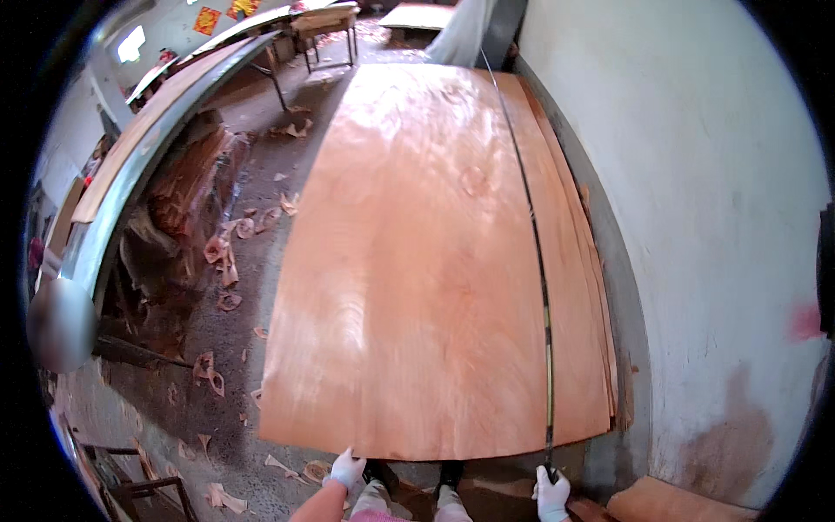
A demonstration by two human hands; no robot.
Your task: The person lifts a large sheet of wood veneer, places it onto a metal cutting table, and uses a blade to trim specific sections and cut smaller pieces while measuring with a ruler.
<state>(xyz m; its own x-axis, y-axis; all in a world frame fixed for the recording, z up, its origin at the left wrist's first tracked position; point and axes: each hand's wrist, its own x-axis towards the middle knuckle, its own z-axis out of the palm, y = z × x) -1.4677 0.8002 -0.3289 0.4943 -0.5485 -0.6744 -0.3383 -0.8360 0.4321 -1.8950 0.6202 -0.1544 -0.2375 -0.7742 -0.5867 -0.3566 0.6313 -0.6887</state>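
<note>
A large reddish-tan wood veneer sheet (pixel 417 261) lies in front of me, on top of other sheets whose edges (pixel 591 287) show along its right side. My left hand (pixel 347 470), in a white glove, is closed at the sheet's near edge, left of its middle, with fingertips on the rim. My right hand (pixel 551 494), also gloved in white, is wrapped around the near end of a long thin dark pole (pixel 547 348). The pole has a paler yellowish stretch near my hand. It runs over the right part of the sheet to its far end.
A pale wall (pixel 713 217) rises close along the right. At the left stands a long worktable (pixel 130 187), with a bundle of veneer (pixel 196 187) beneath it. Curled veneer scraps (pixel 228 252) litter the floor. A loose veneer piece (pixel 678 505) lies at the lower right.
</note>
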